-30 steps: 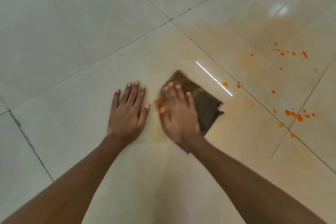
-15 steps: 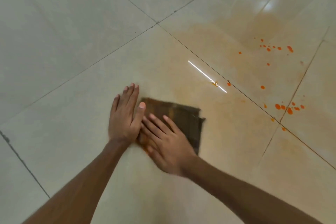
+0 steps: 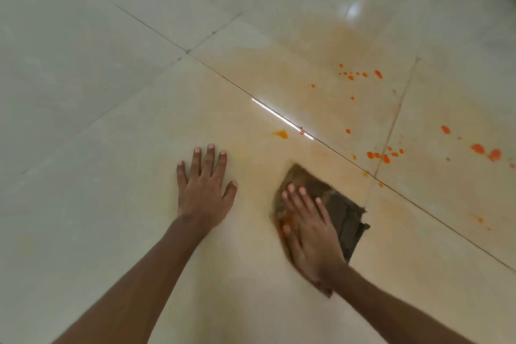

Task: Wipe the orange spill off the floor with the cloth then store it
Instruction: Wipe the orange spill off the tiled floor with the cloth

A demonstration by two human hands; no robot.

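- right hand (image 3: 310,234) flat, fingers straight, pressing brown cloth (image 3: 339,211) on floor (image 3: 97,78)
- left hand (image 3: 203,193) splayed flat on tile, apart from cloth
- orange spill (image 3: 382,155) drops beyond cloth

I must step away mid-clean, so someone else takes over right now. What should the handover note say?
Left hand flat on the floor, holding nothing.
Right hand presses flat on the brown cloth.
Done: floor around the cloth is smeared pale orange, apparently wiped.
Left: orange drops farther right, a small orange blob ahead of the cloth; then store the cloth.
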